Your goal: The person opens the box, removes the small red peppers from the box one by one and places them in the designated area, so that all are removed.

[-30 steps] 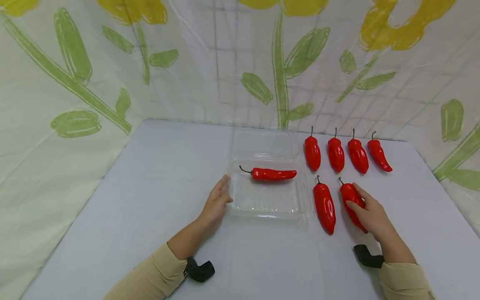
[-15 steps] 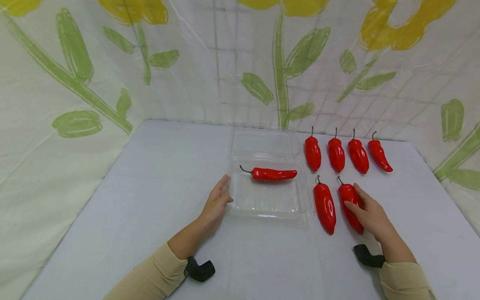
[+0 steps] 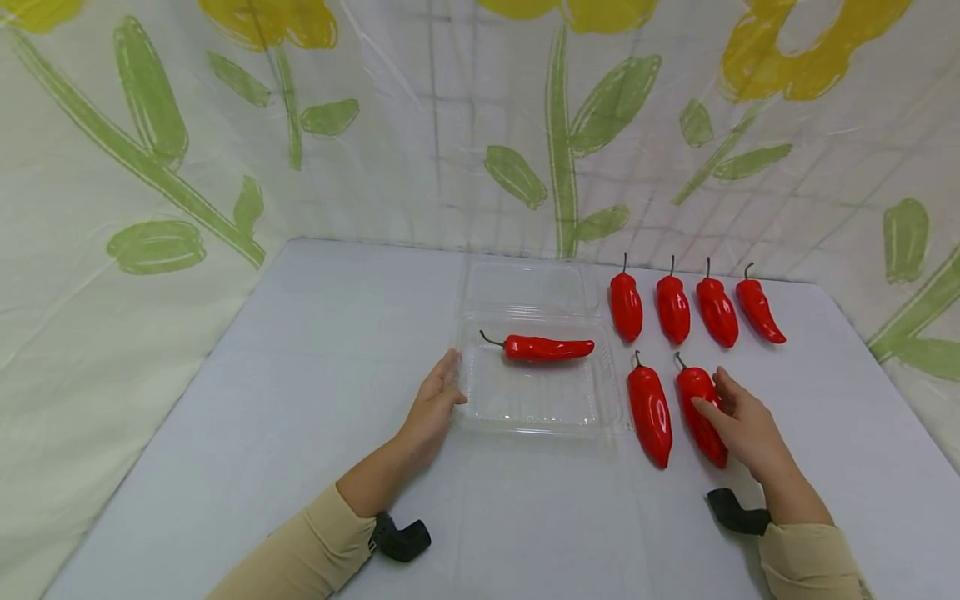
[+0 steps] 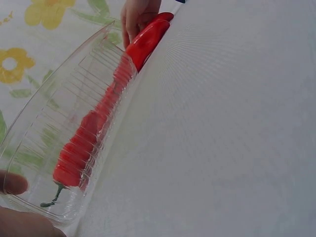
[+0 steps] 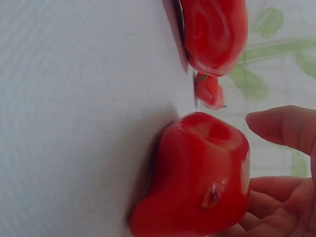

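Observation:
A clear plastic clamshell box (image 3: 536, 407) lies with its lid folded back, one red pepper (image 3: 549, 348) lying crosswise inside. At the box's left side, my left hand (image 3: 429, 408) rests with fingers fairly straight, thumb at the rim. Beside the box, two red peppers lie in the front row: a left pepper (image 3: 649, 415) and a right pepper (image 3: 697, 404). Around that right pepper is my right hand (image 3: 742, 425), fingers along its right side. In the right wrist view, a gap shows between the thumb (image 5: 276, 126) and the same pepper (image 5: 197, 173).
Behind the front row, several red peppers (image 3: 672, 310) stand in a line with stems pointing away. The white table (image 3: 322, 333) meets a flower-painted curtain (image 3: 405, 150) at its far edge. Black camera mounts (image 3: 401, 537) sit at both wrists.
The front-right pepper has turned slightly and shifted a little left, in line with its neighbour. My right hand's fingers have then loosened from it. My left hand stays at the box.

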A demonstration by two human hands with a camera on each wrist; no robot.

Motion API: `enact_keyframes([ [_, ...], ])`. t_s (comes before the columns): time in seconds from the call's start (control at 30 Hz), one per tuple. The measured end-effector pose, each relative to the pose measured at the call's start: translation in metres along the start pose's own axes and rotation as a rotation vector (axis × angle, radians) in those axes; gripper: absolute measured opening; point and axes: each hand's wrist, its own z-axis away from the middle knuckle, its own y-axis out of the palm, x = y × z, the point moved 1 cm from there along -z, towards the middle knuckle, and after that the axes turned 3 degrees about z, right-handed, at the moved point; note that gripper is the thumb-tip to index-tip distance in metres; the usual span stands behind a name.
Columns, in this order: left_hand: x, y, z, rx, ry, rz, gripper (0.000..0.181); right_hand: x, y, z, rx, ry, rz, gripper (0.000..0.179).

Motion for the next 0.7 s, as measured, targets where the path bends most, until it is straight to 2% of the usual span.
enact_keyframes([
  [0.33, -0.001, 0.002, 0.0, -0.009, 0.0, 0.02, 0.076, 0.004, -0.006, 0.002, -0.04, -0.016, 0.02, 0.085],
  [0.7, -0.001, 0.001, 0.001, -0.004, 0.007, 0.021, 0.076, 0.032, -0.025, -0.005, -0.094, -0.238, -0.039, 0.08],
])
